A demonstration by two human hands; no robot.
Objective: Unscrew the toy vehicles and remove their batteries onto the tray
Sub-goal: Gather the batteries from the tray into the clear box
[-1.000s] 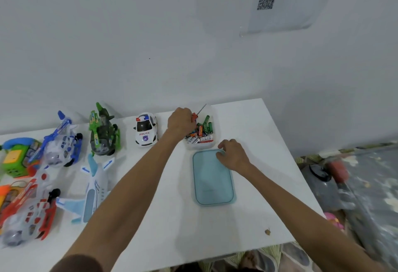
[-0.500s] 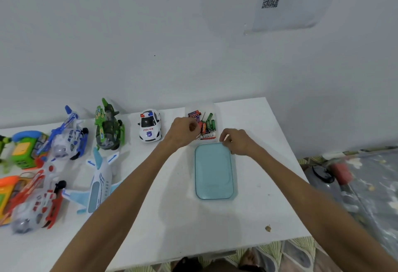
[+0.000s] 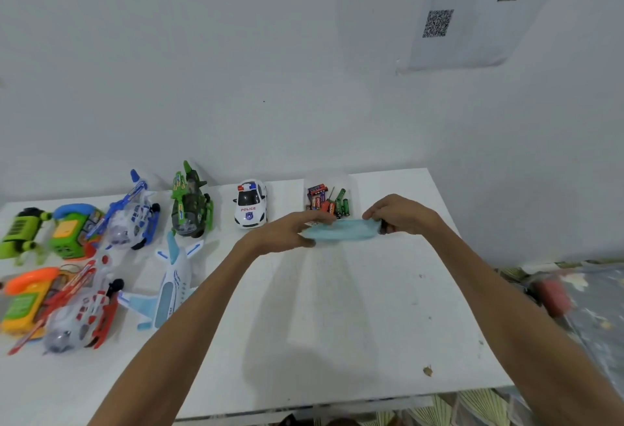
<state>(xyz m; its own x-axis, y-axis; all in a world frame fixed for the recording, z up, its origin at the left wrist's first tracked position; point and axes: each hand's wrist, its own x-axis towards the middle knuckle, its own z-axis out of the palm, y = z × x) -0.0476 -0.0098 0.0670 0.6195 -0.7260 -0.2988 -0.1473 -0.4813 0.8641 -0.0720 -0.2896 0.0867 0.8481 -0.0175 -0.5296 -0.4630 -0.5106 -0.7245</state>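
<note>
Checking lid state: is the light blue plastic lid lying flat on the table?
No, both hands hold the light blue plastic lid lifted.

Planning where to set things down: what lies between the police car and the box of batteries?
Bare white table, as the head view shows; police car, box of batteries.

Both bare forearms reach forward from the lower edge of the view and converge toward the middle. The left hand (image 3: 293,228) lies palm down, wrist roughly level, its fingers stretched out to the right and its thumb tucked beneath, pinching one end of something thin held between the two hands. The right hand (image 3: 400,214) mirrors it from the other side, knuckles up, fingers curled down and inward, clamped on the opposite end. The hands are level with each other and apart, both raised above the worktop (image 3: 337,324).
</note>
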